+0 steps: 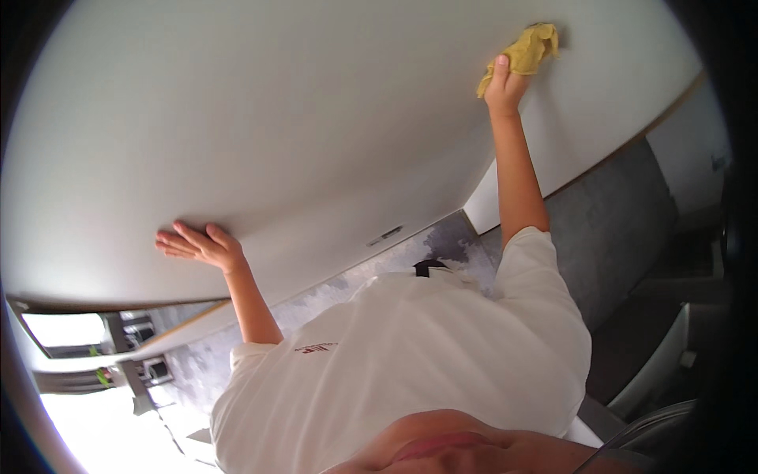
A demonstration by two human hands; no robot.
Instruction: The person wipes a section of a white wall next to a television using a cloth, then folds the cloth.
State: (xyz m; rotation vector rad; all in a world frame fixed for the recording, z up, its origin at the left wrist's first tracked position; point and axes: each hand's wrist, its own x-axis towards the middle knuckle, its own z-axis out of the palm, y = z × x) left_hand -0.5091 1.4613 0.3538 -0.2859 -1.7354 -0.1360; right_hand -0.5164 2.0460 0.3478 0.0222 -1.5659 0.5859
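Note:
My right hand (507, 89), at the upper right, holds a crumpled yellow cloth (530, 50) against a broad white wall-like panel (308, 118). The thumb lies over the cloth, and the other fingers are mostly hidden behind it. Lower on the left, my left hand (204, 246) is empty, its fingers extended and slightly apart. It rests on or very near the same panel; actual contact is hard to tell. Both arms reach out from my white short-sleeved shirt (414, 355).
A small slotted fitting (385, 236) sits near the panel's lower edge. Beneath lies a mottled grey floor (450, 240). Dark furniture (657, 355) stands at the right. A bright window-like area (89, 432) and a green plant (102, 377) are at the lower left.

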